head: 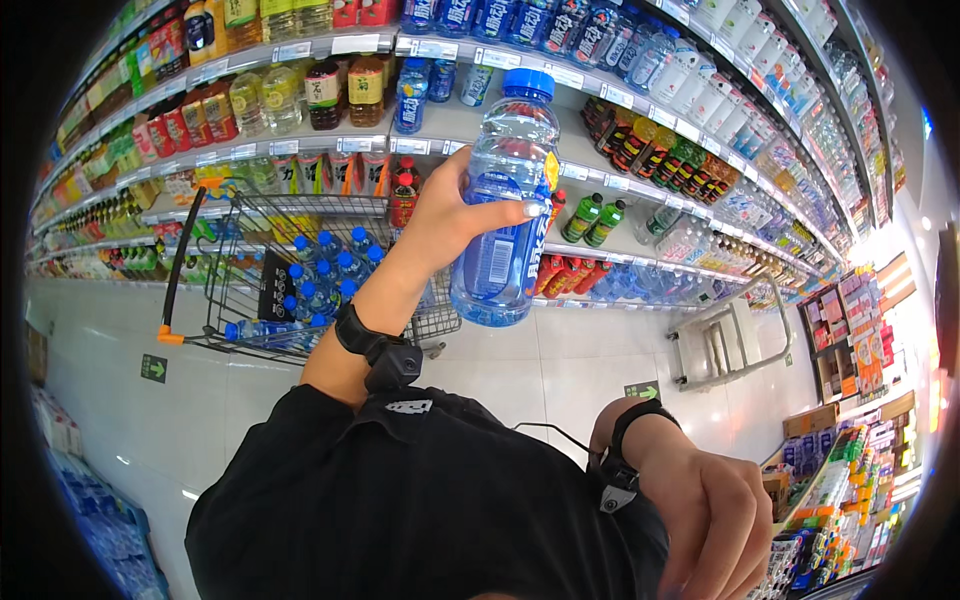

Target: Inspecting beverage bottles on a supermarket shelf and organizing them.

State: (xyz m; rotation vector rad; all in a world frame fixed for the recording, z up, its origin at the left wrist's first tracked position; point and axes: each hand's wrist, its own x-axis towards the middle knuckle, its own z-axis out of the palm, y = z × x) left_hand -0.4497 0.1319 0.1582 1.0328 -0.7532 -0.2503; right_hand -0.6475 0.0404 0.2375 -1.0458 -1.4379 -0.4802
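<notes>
A large clear plastic drink bottle (pixel 504 259) with a blue screw cap and blue printed label stands nearly upright in front of the shelves. My left hand (pixel 450 214) grips it around the middle, thumb across the label; most of the fingers are hidden behind the bottle. On that wrist sits a black strap with a small camera. My right hand (pixel 712 510) hangs low at the right, close to the view, its fingers bent downwards. Nothing shows in it, but its fingertips and palm are hidden. It also wears a strapped wrist camera.
A wire shopping cart (pixel 247 217) holding several blue-capped bottles (pixel 322 274) stands front left. Stocked drink shelves (pixel 480 56) curve across the far side. A flat hand trolley (pixel 724 337) stands on the tiled floor at right. Stacked goods (pixel 832 480) fill the lower right.
</notes>
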